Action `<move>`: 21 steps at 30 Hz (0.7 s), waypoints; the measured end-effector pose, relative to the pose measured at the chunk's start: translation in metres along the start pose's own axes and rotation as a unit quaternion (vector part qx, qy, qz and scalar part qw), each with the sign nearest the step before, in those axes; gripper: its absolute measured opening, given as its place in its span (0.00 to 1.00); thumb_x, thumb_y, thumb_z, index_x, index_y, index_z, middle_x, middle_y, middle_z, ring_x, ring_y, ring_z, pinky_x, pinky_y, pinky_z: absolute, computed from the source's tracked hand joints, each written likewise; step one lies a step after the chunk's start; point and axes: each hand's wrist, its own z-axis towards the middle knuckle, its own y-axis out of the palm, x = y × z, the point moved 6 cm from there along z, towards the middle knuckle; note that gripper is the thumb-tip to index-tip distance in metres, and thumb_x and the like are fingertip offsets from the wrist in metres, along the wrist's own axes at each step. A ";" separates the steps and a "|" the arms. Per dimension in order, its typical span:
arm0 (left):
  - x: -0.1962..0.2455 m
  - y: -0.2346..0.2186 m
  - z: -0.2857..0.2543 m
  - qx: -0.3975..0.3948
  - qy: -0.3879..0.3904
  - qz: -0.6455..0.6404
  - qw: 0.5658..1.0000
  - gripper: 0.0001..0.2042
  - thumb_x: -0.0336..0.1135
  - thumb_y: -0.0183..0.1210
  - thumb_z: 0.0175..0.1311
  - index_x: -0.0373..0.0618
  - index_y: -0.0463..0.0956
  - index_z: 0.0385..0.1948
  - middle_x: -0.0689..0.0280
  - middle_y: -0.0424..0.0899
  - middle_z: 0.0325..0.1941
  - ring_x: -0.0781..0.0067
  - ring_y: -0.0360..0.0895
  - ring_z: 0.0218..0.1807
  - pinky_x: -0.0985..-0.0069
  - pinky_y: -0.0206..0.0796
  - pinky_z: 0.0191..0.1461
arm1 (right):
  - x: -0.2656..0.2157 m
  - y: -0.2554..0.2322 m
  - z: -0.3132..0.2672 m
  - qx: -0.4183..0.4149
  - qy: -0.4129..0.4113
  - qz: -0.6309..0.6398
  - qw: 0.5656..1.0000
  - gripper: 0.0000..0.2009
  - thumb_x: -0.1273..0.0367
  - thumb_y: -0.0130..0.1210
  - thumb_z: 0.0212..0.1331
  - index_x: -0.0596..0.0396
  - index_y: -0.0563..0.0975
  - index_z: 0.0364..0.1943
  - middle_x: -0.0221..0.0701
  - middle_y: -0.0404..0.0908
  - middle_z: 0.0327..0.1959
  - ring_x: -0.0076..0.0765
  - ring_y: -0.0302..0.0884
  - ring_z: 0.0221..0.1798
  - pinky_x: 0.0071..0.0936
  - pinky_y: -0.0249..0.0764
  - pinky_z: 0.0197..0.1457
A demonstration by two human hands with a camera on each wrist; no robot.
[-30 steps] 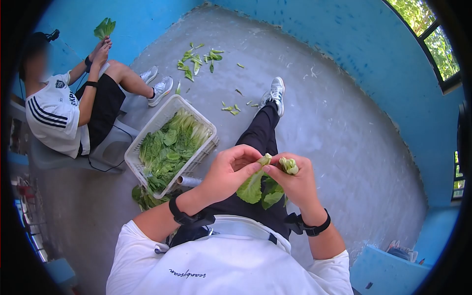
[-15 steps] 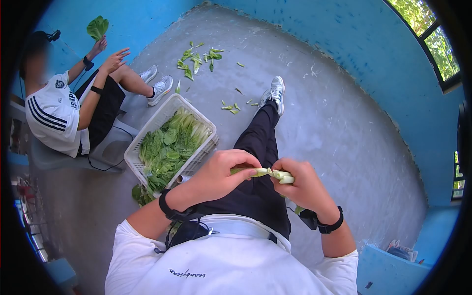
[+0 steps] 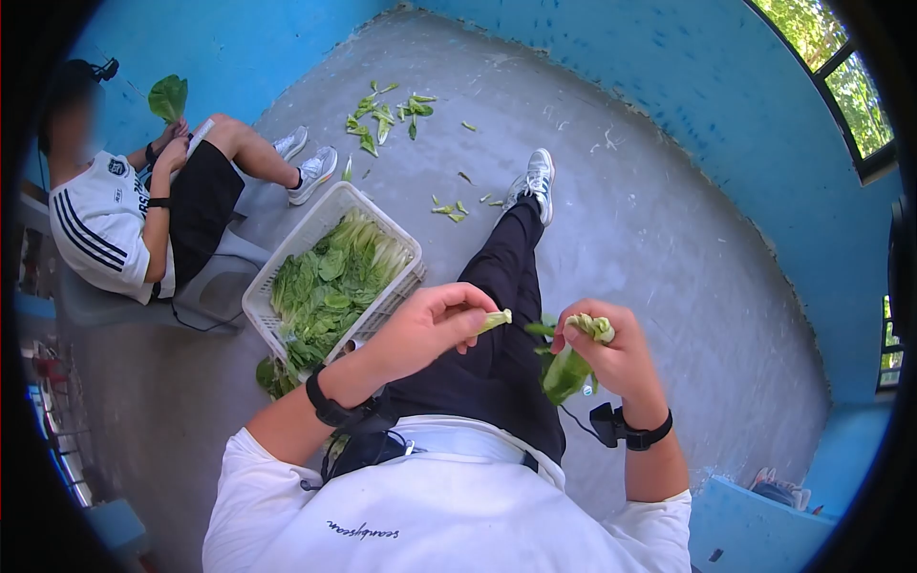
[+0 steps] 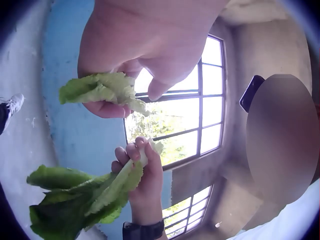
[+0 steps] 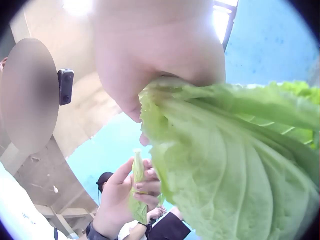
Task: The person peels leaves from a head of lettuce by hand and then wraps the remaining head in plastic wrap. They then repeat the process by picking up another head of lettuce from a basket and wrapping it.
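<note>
In the head view, my left hand (image 3: 435, 329) pinches one small lettuce leaf (image 3: 495, 320) between thumb and fingers, its pale stem end pointing right. The left wrist view shows this leaf (image 4: 97, 90) with its frilly green part sticking out beyond the fingers. A short way to the right, my right hand (image 3: 613, 351) grips a bunch of lettuce (image 3: 567, 374) by its pale base, with the leaves hanging down. Broad green leaves of this bunch (image 5: 230, 160) fill much of the right wrist view. The two hands are apart, above my lap.
A white plastic crate (image 3: 406, 234) full of leafy greens (image 3: 325, 286) stands left of my legs, with more leaves (image 3: 275, 379) beside it. Scraps of leaves (image 3: 382, 115) lie on the grey floor (image 3: 659, 267). Another seated person (image 3: 105, 210) at the left holds a leaf (image 3: 168, 98).
My hands met at the lettuce base, then parted: the left now has a separate leaf, and the right has moved rightward with the bunch. The other person's raised leaf has come down and left.
</note>
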 end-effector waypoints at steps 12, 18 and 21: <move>0.001 0.008 -0.002 0.030 0.073 0.119 0.990 0.13 0.35 0.59 0.75 0.33 0.82 0.49 0.68 0.84 0.43 0.82 0.79 0.47 0.81 0.70 0.52 | 0.019 0.013 0.002 0.035 -0.077 0.156 0.984 0.08 0.68 0.52 0.74 0.58 0.78 0.41 0.28 0.80 0.33 0.24 0.80 0.39 0.23 0.73 0.45; -0.002 0.011 -0.005 0.038 0.030 0.018 0.999 0.14 0.36 0.59 0.75 0.33 0.82 0.50 0.68 0.85 0.42 0.83 0.78 0.46 0.80 0.71 0.54 | 0.019 0.017 0.000 0.133 -0.072 0.093 0.984 0.09 0.66 0.52 0.76 0.58 0.77 0.40 0.27 0.79 0.32 0.22 0.78 0.35 0.22 0.73 0.43; -0.003 0.010 -0.004 0.041 0.029 0.032 0.998 0.14 0.36 0.59 0.75 0.34 0.82 0.51 0.68 0.86 0.43 0.84 0.78 0.45 0.81 0.71 0.53 | 0.022 0.020 0.003 0.134 -0.083 0.086 0.984 0.09 0.66 0.51 0.76 0.58 0.76 0.41 0.27 0.78 0.32 0.22 0.77 0.34 0.22 0.73 0.42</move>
